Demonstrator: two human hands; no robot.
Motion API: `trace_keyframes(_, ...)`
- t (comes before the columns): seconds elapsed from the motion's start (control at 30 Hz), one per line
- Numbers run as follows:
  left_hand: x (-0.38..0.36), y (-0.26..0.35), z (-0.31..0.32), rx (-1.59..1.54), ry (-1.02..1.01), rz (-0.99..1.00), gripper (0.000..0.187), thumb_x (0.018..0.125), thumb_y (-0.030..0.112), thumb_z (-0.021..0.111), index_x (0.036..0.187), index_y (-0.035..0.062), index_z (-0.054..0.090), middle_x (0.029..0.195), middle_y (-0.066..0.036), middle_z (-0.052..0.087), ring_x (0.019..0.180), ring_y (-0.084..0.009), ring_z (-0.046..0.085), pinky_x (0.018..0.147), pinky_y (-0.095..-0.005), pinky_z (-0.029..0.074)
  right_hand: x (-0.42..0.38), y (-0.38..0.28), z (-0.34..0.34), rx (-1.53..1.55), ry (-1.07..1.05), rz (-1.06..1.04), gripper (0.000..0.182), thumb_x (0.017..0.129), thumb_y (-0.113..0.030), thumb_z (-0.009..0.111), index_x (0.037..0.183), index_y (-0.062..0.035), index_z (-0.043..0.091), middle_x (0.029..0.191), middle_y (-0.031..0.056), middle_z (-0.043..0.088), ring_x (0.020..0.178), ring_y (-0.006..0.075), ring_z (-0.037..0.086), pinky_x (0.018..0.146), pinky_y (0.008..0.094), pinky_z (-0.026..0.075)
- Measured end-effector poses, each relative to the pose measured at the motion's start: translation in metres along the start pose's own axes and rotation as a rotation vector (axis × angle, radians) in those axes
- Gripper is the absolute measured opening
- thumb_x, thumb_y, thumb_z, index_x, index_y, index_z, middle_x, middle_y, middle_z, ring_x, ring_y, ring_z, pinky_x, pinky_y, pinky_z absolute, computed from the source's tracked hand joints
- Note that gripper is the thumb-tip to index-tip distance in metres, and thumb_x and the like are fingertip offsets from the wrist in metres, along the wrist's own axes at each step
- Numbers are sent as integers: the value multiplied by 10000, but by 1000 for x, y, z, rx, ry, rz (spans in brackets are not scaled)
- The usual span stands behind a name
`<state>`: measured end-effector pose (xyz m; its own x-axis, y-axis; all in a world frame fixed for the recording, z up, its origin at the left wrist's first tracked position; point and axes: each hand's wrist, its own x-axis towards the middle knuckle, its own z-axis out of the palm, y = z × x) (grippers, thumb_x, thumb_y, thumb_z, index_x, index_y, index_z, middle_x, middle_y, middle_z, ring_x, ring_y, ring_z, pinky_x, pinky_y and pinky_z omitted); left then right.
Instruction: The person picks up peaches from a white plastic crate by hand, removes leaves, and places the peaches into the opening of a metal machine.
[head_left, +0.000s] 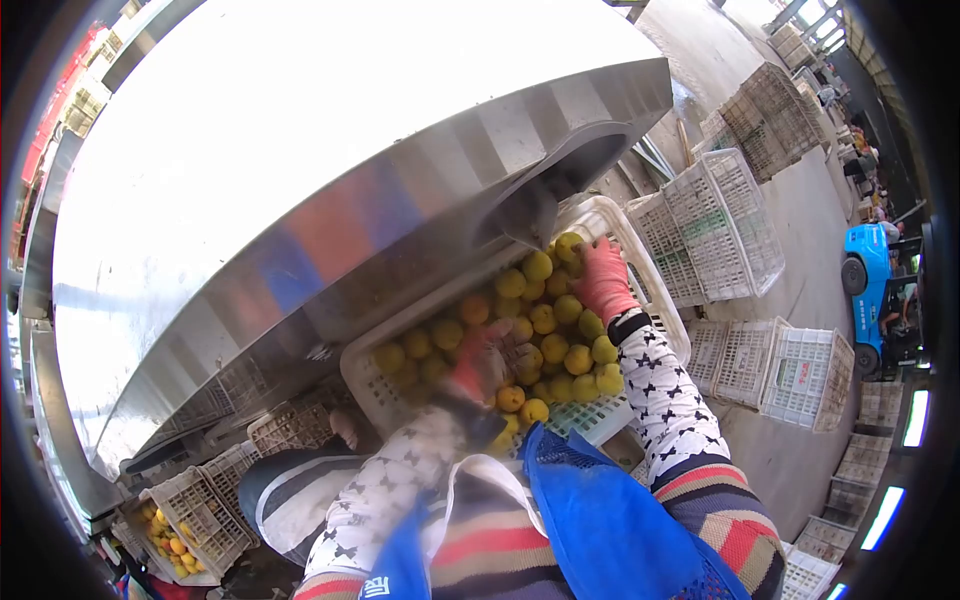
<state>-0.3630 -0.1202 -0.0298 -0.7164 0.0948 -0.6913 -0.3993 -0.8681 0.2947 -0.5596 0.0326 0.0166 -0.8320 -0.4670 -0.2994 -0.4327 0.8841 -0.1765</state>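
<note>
Round yellow-green fruits [543, 318] fill much of a white plastic crate [377, 391] under a metal chute. My left hand [487, 360], in a pink glove, reaches in among the fruits near the crate's middle, and motion smears its fingers. At the far right end of the crate is my right hand [606, 282], also gloved in pink. Its fingers are bent and pressed together beside a yellow-green fruit [569, 246]; what they hold, if anything, is hidden. Patterned white sleeves cover both forearms.
A large metal table [340, 110] with a raised rim slopes over the crate's far side. White crates [725, 225] stand stacked at the right. A blue forklift [868, 290] is farther off. At the lower left, another crate [205, 520] has orange-yellow fruits in it.
</note>
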Motion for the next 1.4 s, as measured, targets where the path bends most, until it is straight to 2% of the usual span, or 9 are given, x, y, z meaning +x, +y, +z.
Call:
trace_keyframes(0.13,-5,4,-8,-126,-83,-49,439,908,349,664,1248,86,577,1077,-98,645,943,-249,646,830,-440,547,-5,-6,47,585,-24,0,667,723,-346,803,1307,-111,582,1262,235,590,1175,396,567,992,446,468)
trace_keyframes(0.4,73,-21,-67,225,91,216,408,924,360,629,1172,36,644,1060,-66,664,973,-201,635,885,-355,504,55,-4,131,792,43,264,681,793,-298,756,1392,-90,508,1144,186,669,965,304,685,810,364,549)
trace_keyframes(0.53,208,-37,-82,516,139,459,426,948,298,612,1290,45,603,1267,-78,635,1171,-179,583,1020,-349,456,-20,-5,42,1773,-208,77,697,808,-144,737,1441,-50,459,1129,98,655,832,149,671,690,263,551)
trace_keyframes(0.63,213,-12,-50,884,156,457,443,948,307,613,1283,17,600,1265,-73,636,1144,-169,595,1009,-356,463,-53,-12,-18,1949,-331,-115,815,750,-154,793,1463,-57,411,1231,129,597,951,187,654,799,314,550)
trace_keyframes(0.73,230,-9,-65,640,-14,382,486,928,350,630,1287,22,598,1279,-69,628,1120,-183,611,1006,-370,464,-44,-36,-45,1781,-50,-224,786,732,-143,802,1425,-47,445,1225,134,592,1078,214,614,900,345,519)
trace_keyframes(0.83,146,18,-17,1576,183,436,699,823,495,694,1342,51,548,1367,-128,548,1235,-272,527,1062,-387,413,-41,-72,-86,1220,94,-337,770,722,-159,819,1392,-25,464,1222,136,586,1144,233,579,961,360,488)
trace_keyframes(1.1,113,28,-3,1982,-80,203,828,689,560,788,1354,126,554,1455,-153,479,1337,-300,457,1099,-405,384,6,-78,-105,295,412,-681,553,735,-254,800,1217,-63,608,1224,203,558,1094,395,582,917,459,499)
trace_keyframes(1.3,145,29,-1,2127,-133,120,891,655,594,805,1360,104,566,1397,-159,542,1290,-315,512,1092,-414,401,3,-104,-88,396,539,-443,448,777,-265,752,1142,-44,616,1088,222,590,1045,398,583,869,458,508)
trace_keyframes(1.4,153,35,16,2167,-196,-147,906,643,602,811,1357,98,571,1375,-160,562,1269,-319,532,1086,-414,409,48,-111,-52,-30,550,-424,432,782,-271,752,1116,-29,624,1041,203,607,1062,381,587,853,447,509)
